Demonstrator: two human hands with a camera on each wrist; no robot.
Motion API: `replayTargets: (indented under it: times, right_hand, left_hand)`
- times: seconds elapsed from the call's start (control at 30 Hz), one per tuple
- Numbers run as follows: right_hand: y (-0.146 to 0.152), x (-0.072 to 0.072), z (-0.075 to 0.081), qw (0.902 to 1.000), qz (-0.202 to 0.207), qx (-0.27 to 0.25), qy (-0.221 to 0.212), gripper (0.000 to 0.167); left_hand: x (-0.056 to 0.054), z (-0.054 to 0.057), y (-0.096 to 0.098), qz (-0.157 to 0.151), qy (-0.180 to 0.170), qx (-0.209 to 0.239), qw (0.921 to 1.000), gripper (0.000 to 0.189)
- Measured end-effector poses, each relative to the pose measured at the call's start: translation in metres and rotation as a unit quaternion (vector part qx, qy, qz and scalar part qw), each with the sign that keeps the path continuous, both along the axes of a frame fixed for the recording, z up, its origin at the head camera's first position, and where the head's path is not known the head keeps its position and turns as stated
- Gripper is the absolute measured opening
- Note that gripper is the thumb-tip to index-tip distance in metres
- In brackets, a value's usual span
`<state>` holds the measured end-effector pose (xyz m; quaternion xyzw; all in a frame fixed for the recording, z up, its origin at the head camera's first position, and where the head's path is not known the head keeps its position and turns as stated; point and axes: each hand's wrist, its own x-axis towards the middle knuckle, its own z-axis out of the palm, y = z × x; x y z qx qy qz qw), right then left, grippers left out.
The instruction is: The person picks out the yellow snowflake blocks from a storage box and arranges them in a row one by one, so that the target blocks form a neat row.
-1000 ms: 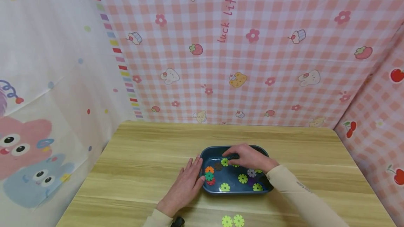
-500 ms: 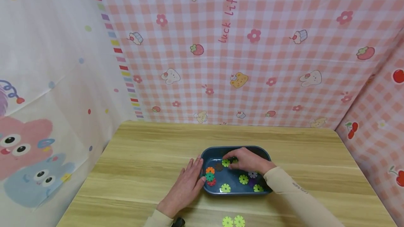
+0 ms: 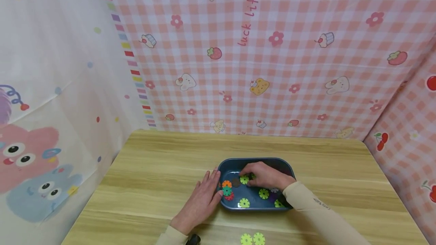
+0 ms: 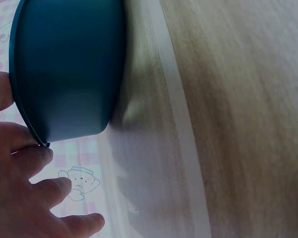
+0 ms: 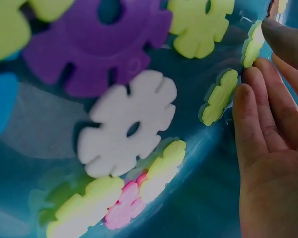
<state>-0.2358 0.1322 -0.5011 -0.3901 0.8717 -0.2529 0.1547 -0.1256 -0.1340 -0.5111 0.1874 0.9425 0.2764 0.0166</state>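
A dark blue tray (image 3: 253, 209) holds several notched plastic building discs. My right hand (image 3: 265, 175) reaches down inside it. A yellow-green building disc (image 3: 244, 179) sits between its thumb and fingertips; in the right wrist view this yellow-green disc (image 5: 253, 44) appears at the fingertips. Another yellow-green disc (image 5: 219, 98) lies right beside the fingers. My left hand (image 3: 201, 201) rests against the tray's left end, fingers mostly straight, thumb at the rim. In the left wrist view, the left hand's fingers (image 4: 32, 161) touch or nearly touch the tray's rim.
Inside the tray lie an orange disc (image 3: 226, 184), a green disc (image 3: 227, 191), a brown disc (image 3: 236, 182), a purple disc (image 5: 97, 44) and a white disc (image 5: 134, 124). Two yellow-green discs (image 3: 259, 238) lie side by side on the wooden table (image 3: 163, 162) in front.
My right hand has lowered and drawn slightly toward me in the tray. The yellow-green disc at its fingertips has shifted the same way. The left hand stays at the tray's end.
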Motion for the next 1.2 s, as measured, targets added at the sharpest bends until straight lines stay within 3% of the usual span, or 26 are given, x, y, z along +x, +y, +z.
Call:
replayTargets:
  times: [0.93,1.2]
  right_hand:
    - [-0.0036,0.0033,-0.0011,0.9978,0.017,0.05,0.04,0.029]
    - [-0.0038,0.0043,0.0003,0.998,0.017,0.04,0.047,0.024]
  left_hand:
    - [0.001,0.0014,0.0001,-0.003,0.004,-0.003,1.0,0.059]
    - [0.0011,0.0013,0.0001,-0.004,0.004,0.001,1.0,0.059]
